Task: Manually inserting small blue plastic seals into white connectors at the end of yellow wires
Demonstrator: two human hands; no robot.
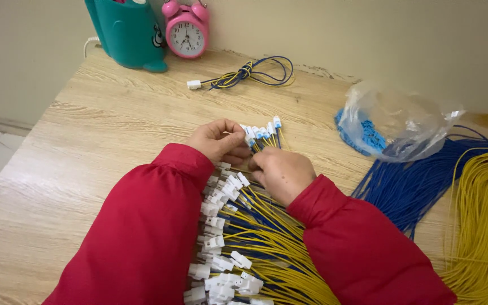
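Both hands at mid-counter, red sleeves over both forearms. My left hand is curled, its fingers clamped on a small fanned bunch of blue-and-yellow wire ends with white-and-blue terminal tips; the tips point up and away from me, just beyond the knuckles. My right hand lies knuckles-up, touching the left, its fingers tucked under and pinched into the same bunch from below; their exact closure is hidden by the back of the hand.

Between and under my forearms: a large heap of yellow and blue wires fitted with white plastic plug connectors, connectors stacked along the left sleeve.

On the pale wood-grain counter, right side: a loose hank of blue wire, beside it a hank of yellow wire, and a clear plastic bag holding small blue parts resting on the blue hank's upper end.

Far edge: one finished coiled blue-and-yellow lead with a white plug, a pink twin-bell alarm clock, a teal plastic container.
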